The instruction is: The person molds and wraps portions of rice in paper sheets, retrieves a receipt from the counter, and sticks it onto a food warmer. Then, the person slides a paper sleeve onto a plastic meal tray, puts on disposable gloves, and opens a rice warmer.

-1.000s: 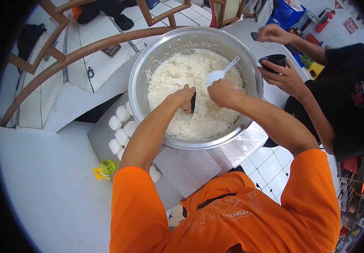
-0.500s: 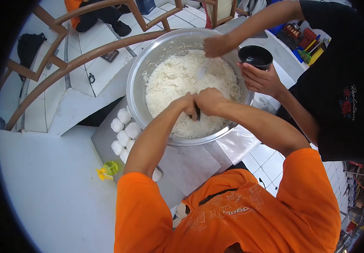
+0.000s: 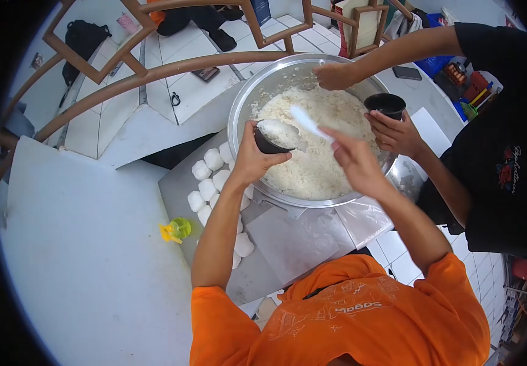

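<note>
My left hand (image 3: 255, 160) is wrapped round a black bowl (image 3: 268, 145), which is tilted over the left part of a big metal pot. White rice (image 3: 279, 129) fills the bowl. In my right hand (image 3: 356, 158) is a white rice paddle (image 3: 303, 118), its blade raised above the rice (image 3: 318, 174) and to the right of the bowl. The pot (image 3: 234, 129) holds a wide bed of loose rice, with grains stuck to its inner wall.
Across the pot, a co-worker in black holds a black bowl (image 3: 385, 105); their other hand (image 3: 335, 77) is over the rim. White rounded bundles (image 3: 202, 170) lie left of the pot, near a yellow-green bottle (image 3: 180, 228). Plastic sheets (image 3: 364, 221) lie in front. A brown railing (image 3: 172, 70) curves behind.
My hands have parted. The left has brought the bowl, now filled with rice, up to the left; the right has lifted the paddle. The camera view has shifted slightly.
</note>
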Demonstrator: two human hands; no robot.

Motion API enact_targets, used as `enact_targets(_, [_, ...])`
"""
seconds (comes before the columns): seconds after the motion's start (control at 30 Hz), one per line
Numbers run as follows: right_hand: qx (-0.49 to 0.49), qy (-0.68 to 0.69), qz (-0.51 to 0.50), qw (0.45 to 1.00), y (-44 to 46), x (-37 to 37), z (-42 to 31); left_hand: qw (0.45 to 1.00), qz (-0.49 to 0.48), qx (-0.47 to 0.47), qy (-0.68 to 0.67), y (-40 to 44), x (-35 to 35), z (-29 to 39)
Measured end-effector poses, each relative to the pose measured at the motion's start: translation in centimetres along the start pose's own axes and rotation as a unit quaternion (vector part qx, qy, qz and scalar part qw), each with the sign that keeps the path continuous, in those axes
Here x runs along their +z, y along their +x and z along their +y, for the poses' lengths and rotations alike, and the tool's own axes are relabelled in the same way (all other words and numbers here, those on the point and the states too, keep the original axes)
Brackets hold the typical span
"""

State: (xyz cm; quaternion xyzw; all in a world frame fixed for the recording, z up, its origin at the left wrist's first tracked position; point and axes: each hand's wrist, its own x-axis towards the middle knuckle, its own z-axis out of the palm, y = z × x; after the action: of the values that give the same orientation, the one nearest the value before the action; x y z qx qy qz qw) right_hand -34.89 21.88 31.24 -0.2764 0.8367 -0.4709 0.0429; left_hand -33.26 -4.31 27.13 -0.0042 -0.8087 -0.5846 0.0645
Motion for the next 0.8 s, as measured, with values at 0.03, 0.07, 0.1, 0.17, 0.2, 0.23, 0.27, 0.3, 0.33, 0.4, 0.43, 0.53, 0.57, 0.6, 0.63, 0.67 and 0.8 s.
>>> enact_targets(0.03, [-0.029, 0.019, 0.014, 0.999, -0.4, 1.6, 0.6, 1.0, 0.007, 0.002, -0.001, -0.2, 0.5, -0.2])
enact_targets(0.07, [-0.015, 0.053, 0.029, 0.998, -0.6, 3.5, 1.0, 1.0, 0.011, 0.005, -0.002, -0.2, 1.0, -0.3])
enact_targets(0.1, [-0.014, 0.063, 0.02, 0.998, -0.5, 4.3, 1.0, 0.999, 0.023, 0.018, 0.016, 0.0, 1.5, -0.5])
enact_targets(0.17, [-0.009, 0.084, 0.002, 0.996, -0.3, 5.0, 1.3, 0.997, 0.044, 0.04, 0.051, 0.1, 2.7, -0.7])
enact_targets(0.2, [-0.014, 0.136, 0.003, 0.991, 0.1, 5.1, 1.6, 0.998, 0.037, 0.042, 0.013, 0.1, 3.0, -0.4])
enact_targets(0.23, [0.022, 0.154, -0.036, 0.987, 0.5, 4.5, 2.0, 0.998, 0.03, 0.042, 0.046, 0.3, 3.1, -0.1])
enact_targets(0.27, [0.058, 0.171, -0.076, 0.981, 0.9, 3.8, 2.3, 0.996, 0.025, 0.043, 0.079, 0.5, 3.0, 0.2])
enact_targets(0.3, [0.069, 0.176, -0.094, 0.977, 1.0, 3.6, 2.7, 0.993, 0.018, 0.038, 0.112, 0.3, 3.1, 0.3])
enact_targets(0.33, [0.08, 0.181, -0.112, 0.974, 1.1, 3.3, 3.1, 0.988, 0.02, 0.051, 0.141, 0.6, 3.2, 0.3])
enact_targets(0.4, [0.049, 0.159, -0.1, 0.981, 1.2, 4.0, 5.0, 0.977, 0.027, 0.075, 0.197, 1.1, 3.5, -0.2])
enact_targets(0.43, [0.023, 0.111, -0.059, 0.992, 1.3, 4.5, 6.2, 0.976, 0.019, 0.068, 0.207, 1.3, 3.6, -0.7])
enact_targets(0.53, [-0.006, 0.008, 0.03, 1.0, 1.6, 4.2, 8.0, 0.975, -0.019, 0.026, 0.222, 2.0, 3.0, -1.3])
enact_targets(0.57, [0.017, 0.0, 0.034, 0.999, 1.6, 3.2, 8.5, 0.975, -0.044, -0.003, 0.216, 2.2, 2.5, -1.4])
enact_targets(0.6, [0.038, -0.009, 0.037, 0.999, 1.9, 2.2, 8.0, 0.975, -0.065, -0.032, 0.21, 2.4, 2.2, -1.2])
enact_targets(0.63, [0.009, 0.013, 0.028, 0.999, 2.4, 1.2, 6.6, 0.978, -0.068, -0.025, 0.194, 2.7, 2.1, -0.8])
enact_targets(0.67, [-0.014, 0.039, 0.018, 0.999, 2.4, 0.5, 4.8, 0.98, -0.076, -0.022, 0.18, 2.6, 2.2, -0.5])
enact_targets(0.8, [-0.076, 0.022, -0.034, 0.996, 1.9, 1.3, 5.1, 0.992, -0.079, -0.045, 0.087, 3.0, 2.4, -1.2])
